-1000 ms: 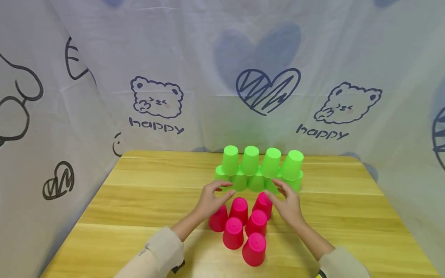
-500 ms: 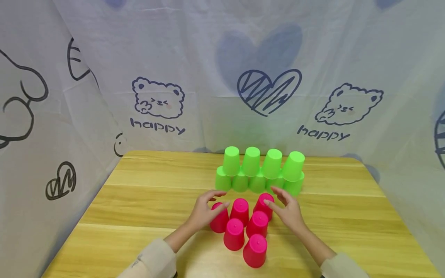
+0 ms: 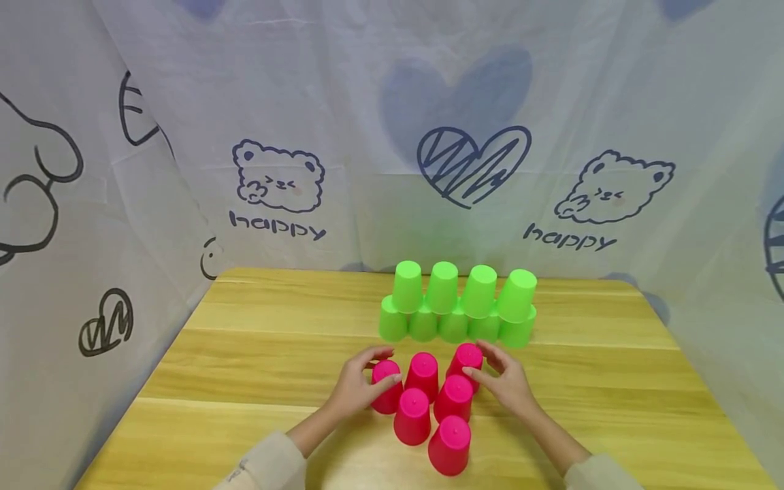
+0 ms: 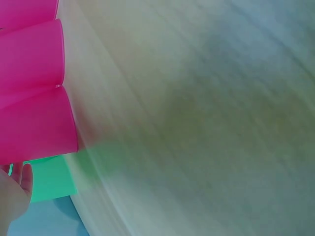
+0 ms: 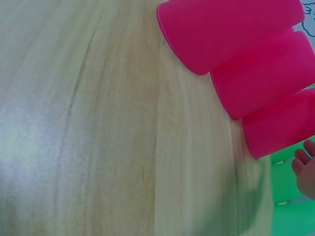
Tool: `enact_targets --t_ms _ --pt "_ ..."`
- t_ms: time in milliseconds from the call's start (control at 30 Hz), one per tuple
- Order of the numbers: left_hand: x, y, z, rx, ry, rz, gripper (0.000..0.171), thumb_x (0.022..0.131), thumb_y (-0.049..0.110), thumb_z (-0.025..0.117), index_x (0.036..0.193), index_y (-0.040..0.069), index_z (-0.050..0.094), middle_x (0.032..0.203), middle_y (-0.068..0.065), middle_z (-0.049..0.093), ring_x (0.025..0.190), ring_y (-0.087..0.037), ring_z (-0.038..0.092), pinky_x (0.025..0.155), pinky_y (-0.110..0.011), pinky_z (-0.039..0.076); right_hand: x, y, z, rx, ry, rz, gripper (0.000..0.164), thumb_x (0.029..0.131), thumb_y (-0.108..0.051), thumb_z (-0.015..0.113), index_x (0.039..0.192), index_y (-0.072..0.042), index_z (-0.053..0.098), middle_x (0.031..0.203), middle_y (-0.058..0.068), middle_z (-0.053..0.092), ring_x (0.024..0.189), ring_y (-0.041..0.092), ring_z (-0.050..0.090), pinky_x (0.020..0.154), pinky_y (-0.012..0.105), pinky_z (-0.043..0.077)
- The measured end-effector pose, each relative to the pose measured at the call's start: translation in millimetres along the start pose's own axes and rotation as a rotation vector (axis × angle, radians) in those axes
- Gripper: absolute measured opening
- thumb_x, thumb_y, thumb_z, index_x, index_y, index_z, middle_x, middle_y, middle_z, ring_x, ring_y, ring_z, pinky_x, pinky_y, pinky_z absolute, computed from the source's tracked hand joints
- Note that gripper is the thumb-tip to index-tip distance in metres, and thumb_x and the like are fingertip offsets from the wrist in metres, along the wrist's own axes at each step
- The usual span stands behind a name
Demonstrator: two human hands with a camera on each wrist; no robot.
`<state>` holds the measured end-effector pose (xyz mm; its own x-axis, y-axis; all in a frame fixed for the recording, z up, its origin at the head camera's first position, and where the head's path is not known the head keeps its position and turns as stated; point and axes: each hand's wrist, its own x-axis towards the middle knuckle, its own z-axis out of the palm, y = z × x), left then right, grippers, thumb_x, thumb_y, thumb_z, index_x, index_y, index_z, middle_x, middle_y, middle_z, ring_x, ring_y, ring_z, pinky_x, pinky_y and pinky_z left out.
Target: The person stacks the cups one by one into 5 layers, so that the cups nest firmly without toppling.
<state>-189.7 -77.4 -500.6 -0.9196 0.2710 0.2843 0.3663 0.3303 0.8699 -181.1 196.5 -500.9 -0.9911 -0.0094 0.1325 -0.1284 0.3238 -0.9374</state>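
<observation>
Several upside-down pink cups stand in a V on the wooden table, with the front cup point(image 3: 450, 446) at its point. My left hand point(image 3: 355, 388) curls round the far-left pink cup point(image 3: 384, 391), thumb across its front and fingers behind. Round the far-right pink cup point(image 3: 468, 357) curls my right hand point(image 3: 510, 382), thumb on the near side, fingertips at the back. Both cups still rest on the table. In the left wrist view, fingers point(image 4: 25, 177) show beside a pink cup point(image 4: 39, 128). Fingers point(image 5: 300, 160) also lie close to a pink cup point(image 5: 280, 123) in the right wrist view.
Behind the pink cups, upside-down green cups point(image 3: 444, 289) stand stacked in two rows. Another pink cup point(image 3: 422, 374) sits between the two hands. A white printed cloth point(image 3: 367, 204) hangs behind the wooden table point(image 3: 257, 327) and at its sides.
Both hands have come down and nearer from above the pink cups. The left hand now surrounds the far-left cup, the right hand the far-right one. The cups stand as before.
</observation>
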Motion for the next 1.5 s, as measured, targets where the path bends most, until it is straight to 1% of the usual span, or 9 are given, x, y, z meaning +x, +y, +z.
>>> enact_targets --t_ms 233,433,500,633,733,933,1200,1400,1500 --pt "-4.3 -3.5 0.9 -0.064 0.001 -0.053 0.050 0.076 0.017 0.076 0.120 0.003 0.058 0.113 -0.016 0.063 0.101 -0.025 0.058 0.082 -0.032 0.053 0.5 4.6 3.2 -0.006 0.001 0.027 0.057 0.079 -0.007 0.071 0.130 0.005 0.048 0.128 0.022 0.054 0.120 0.033 0.050 0.104 0.042 0.040" --pt "-7.2 -8.1 0.7 -0.077 -0.008 -0.073 0.053 0.074 0.017 0.078 0.120 0.001 0.057 0.106 -0.010 0.064 0.095 -0.023 0.059 0.076 -0.027 0.054 1.2 7.9 5.7 -0.015 0.003 0.018 0.054 0.077 -0.001 0.071 0.127 0.006 0.051 0.122 0.023 0.058 0.107 0.007 0.055 0.100 0.034 0.046" --pt "-9.1 -9.8 0.7 -0.071 -0.013 -0.074 0.054 0.074 0.018 0.078 0.120 0.000 0.056 0.105 -0.010 0.065 0.095 -0.023 0.060 0.076 -0.026 0.054 1.3 9.3 6.6 -0.012 -0.003 0.014 0.053 0.077 0.002 0.070 0.126 0.008 0.050 0.122 0.024 0.057 0.107 0.009 0.055 0.097 0.029 0.047" --pt "-12.1 -5.6 0.5 -0.054 -0.016 -0.093 0.051 0.074 0.012 0.077 0.120 0.000 0.056 0.104 -0.011 0.065 0.095 -0.026 0.061 0.081 -0.031 0.053 1.9 11.5 7.9 0.002 -0.007 0.015 0.053 0.077 0.005 0.068 0.126 0.010 0.049 0.123 0.026 0.056 0.113 0.027 0.055 0.096 0.025 0.047" --pt "-13.5 -6.9 0.4 -0.036 -0.019 -0.100 0.049 0.074 0.011 0.077 0.118 0.003 0.058 0.104 -0.009 0.066 0.096 -0.025 0.061 0.084 -0.035 0.052 1.8 12.9 8.0 0.007 -0.012 0.016 0.053 0.078 0.006 0.068 0.126 0.011 0.048 0.123 0.027 0.056 0.114 0.033 0.053 0.097 0.029 0.047" --pt "-17.4 -21.4 -1.3 -0.039 -0.044 -0.050 0.049 0.074 0.021 0.078 0.117 0.007 0.058 0.106 -0.006 0.067 0.098 -0.022 0.061 0.086 -0.032 0.052 0.5 14.0 8.3 0.018 -0.018 -0.003 0.053 0.077 0.006 0.068 0.125 0.012 0.048 0.122 0.028 0.055 0.116 0.038 0.052 0.099 0.033 0.046" --pt "-21.6 -23.0 -2.4 -0.037 -0.062 -0.064 0.050 0.073 0.016 0.078 0.118 0.006 0.058 0.110 -0.007 0.066 0.103 -0.025 0.060 0.088 -0.031 0.052 -1.5 16.4 8.6 0.038 -0.018 0.001 0.053 0.077 0.008 0.067 0.125 0.014 0.047 0.123 0.030 0.053 0.116 0.039 0.052 0.100 0.040 0.045" --pt "-24.6 -12.4 -2.2 -0.015 -0.065 -0.093 0.052 0.072 0.005 0.077 0.119 -0.001 0.055 0.108 -0.016 0.065 0.101 -0.033 0.061 0.087 -0.038 0.052 -2.2 17.4 8.4 0.028 -0.015 0.026 0.051 0.077 0.007 0.068 0.124 0.013 0.048 0.122 0.028 0.055 0.113 0.030 0.054 0.099 0.037 0.045" --pt "-25.1 -15.0 -1.6 -0.006 -0.069 -0.084 0.053 0.072 0.004 0.077 0.120 -0.001 0.055 0.107 -0.016 0.066 0.100 -0.033 0.061 0.086 -0.036 0.052 -2.0 17.9 8.4 0.032 -0.015 0.025 0.051 0.077 0.007 0.068 0.124 0.013 0.049 0.122 0.028 0.055 0.112 0.026 0.055 0.099 0.036 0.046"
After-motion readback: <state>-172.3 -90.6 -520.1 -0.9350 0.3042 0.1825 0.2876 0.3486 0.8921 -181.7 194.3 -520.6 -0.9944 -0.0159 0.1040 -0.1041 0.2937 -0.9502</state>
